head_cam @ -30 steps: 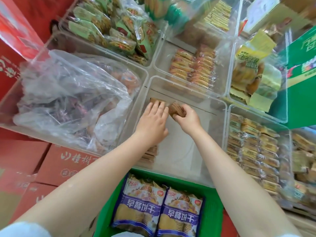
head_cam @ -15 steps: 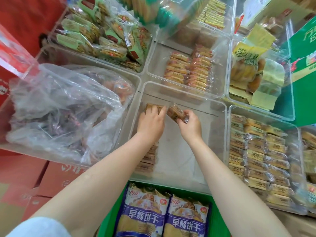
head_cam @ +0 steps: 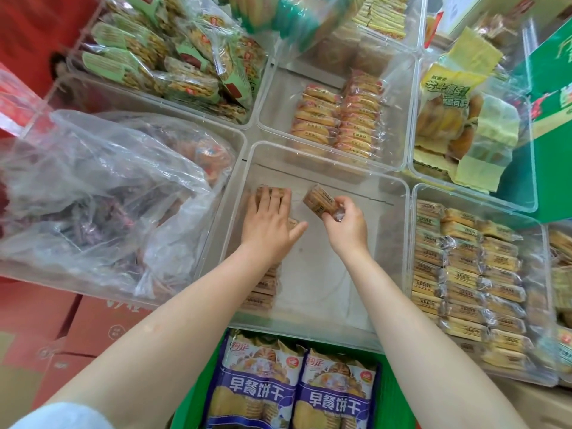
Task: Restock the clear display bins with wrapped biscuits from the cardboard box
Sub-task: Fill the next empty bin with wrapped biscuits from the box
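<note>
- Two hands are down inside the middle clear bin, the one that is mostly bare.
- A second ago both hands were close together at the far end of the biscuit row. Now they have pulled apart. The right hand has lifted one wrapped biscuit away from the row and holds it tilted above the bin floor.
- I think this means the pack did not sit right, and it is being turned so it can go back in neatly.
- The left hand lies flat, fingers straight and spread a little, thumb out to the side. It presses on the top of the biscuit row along the left wall of the bin, as if to keep the packs from tipping.
- The right hand's fingers are curled. Thumb and fingertips pinch the near end of the brown pack by its crinkly wrapper.
- The row is short and most of the bin floor shows, so a lot of filling is left to do.
- The bin to the right is packed with yellow packs in neat rows.
- Two purple biscuit bags lie in a green crate just below the bin.
- I cannot see the cardboard box the packs come from.
</note>
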Tool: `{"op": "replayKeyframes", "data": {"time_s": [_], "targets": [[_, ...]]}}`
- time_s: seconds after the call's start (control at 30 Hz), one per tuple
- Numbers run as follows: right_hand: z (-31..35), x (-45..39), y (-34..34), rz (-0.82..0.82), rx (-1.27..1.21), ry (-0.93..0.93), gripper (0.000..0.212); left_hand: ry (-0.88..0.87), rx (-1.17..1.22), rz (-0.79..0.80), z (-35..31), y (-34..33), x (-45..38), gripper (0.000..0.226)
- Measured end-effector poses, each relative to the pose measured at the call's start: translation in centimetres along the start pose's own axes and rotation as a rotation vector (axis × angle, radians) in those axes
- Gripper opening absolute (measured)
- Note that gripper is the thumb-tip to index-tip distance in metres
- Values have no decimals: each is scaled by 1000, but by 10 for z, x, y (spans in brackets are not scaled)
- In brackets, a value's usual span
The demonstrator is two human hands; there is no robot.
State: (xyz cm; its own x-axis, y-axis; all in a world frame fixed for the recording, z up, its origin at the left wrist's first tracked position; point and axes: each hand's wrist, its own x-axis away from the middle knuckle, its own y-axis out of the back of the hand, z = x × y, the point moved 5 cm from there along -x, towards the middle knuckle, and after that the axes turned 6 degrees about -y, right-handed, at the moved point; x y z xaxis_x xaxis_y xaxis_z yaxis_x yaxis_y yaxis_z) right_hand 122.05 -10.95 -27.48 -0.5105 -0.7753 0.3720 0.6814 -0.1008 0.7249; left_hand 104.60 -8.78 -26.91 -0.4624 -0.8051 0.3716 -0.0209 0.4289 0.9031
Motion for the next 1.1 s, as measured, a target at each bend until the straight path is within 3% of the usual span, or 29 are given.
{"op": "replayKeyframes", "data": {"time_s": [0.27, 0.37, 0.5, 0.57, 0.67, 0.77, 0.83, 0.97, 1.1], "targets": [[32, -3, -41, 172, 38, 84, 43, -28, -93, 62, -9, -8, 43, 85], [40, 3, -60, 365, -76, -11, 52, -40, -118, 83, -5, -3, 46, 80], [50, 20, -69, 455, -278, -137, 64, -68, -123, 94, -2, 1, 51, 77], [63, 28, -78, 495, -296, -112, 57, -72, -131, 80, -1, 3, 57, 74], [77, 27, -82, 409, -200, -42, 45, -118, -142, -4, -3, 15, 71, 65], [76, 14, -75, 300, -129, -67, 37, -173, -148, -266, 0, 34, 92, 53], [74, 10, -73, 272, -70, -57, 39, -129, -94, -401, 13, 39, 101, 57], [79, 12, -78, 278, 20, -19, 42, -16, -92, -268, 35, 30, 106, 66], [83, 10, -76, 275, 94, 17, 41, -8, -53, -272, 36, 29, 102, 68]]}}
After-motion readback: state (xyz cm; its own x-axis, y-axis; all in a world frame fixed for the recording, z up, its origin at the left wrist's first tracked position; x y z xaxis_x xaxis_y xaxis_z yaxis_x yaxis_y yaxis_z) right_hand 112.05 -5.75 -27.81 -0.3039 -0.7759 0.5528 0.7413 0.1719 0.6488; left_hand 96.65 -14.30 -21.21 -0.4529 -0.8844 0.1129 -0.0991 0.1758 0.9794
